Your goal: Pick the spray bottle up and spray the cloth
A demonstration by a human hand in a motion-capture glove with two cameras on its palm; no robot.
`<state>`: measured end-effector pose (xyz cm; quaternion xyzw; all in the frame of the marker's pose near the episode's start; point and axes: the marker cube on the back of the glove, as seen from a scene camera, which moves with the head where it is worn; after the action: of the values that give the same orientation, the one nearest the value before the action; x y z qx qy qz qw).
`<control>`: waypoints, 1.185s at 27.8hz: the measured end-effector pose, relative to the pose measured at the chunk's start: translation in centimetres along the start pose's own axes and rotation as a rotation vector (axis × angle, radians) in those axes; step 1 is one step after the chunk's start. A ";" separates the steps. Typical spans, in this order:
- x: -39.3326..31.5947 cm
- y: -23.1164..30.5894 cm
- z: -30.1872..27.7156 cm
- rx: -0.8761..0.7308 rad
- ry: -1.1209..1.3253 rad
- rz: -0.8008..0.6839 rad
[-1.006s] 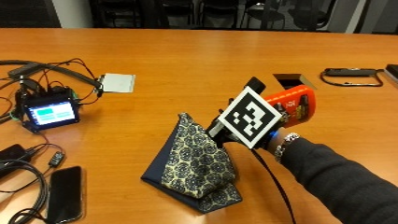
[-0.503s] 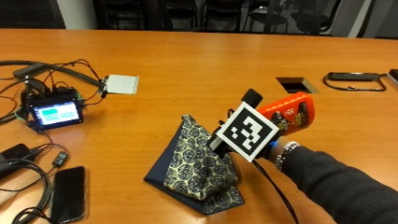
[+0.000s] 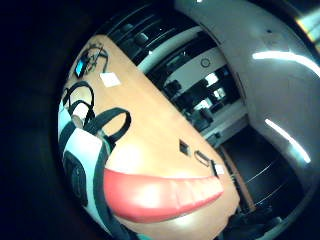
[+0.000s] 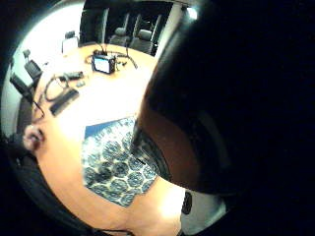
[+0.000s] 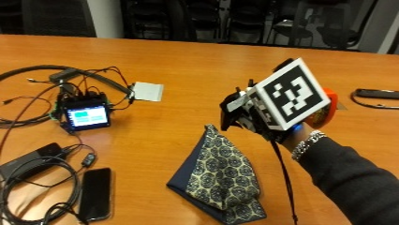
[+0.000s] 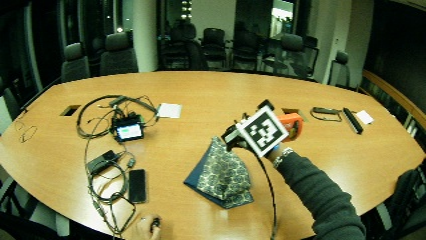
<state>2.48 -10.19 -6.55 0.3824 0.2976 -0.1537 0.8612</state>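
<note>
My grip [image 5: 262, 115] is wrapped on the spray bottle [image 5: 327, 107], which has lifted and swung toward the cloth [image 5: 218, 178] in the last second. Nozzle end now sits over cloth's 12 o'clock peak on the surface [image 5: 187, 61]. Looks lined up; trigger squeeze next.

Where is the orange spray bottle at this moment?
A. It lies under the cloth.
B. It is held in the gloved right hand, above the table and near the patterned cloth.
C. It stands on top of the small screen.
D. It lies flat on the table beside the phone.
B: the outside view shows the gloved right hand holding the orange spray bottle off the table, beside the patterned cloth.
</note>
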 end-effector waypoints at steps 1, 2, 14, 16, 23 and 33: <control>0.6 0.0 -0.9 0.022 -0.030 0.034; 1.1 -0.1 -1.8 0.046 -0.057 0.064; 3.0 -6.3 -9.8 0.224 -0.395 0.324; 2.3 -7.1 -10.2 0.245 -0.437 0.335; -2.1 -9.4 -7.6 0.264 -0.954 0.531; -5.1 -7.1 -0.4 0.187 -1.242 0.794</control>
<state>-5.11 -14.39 -7.61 0.3757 -0.4191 -0.0436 0.8254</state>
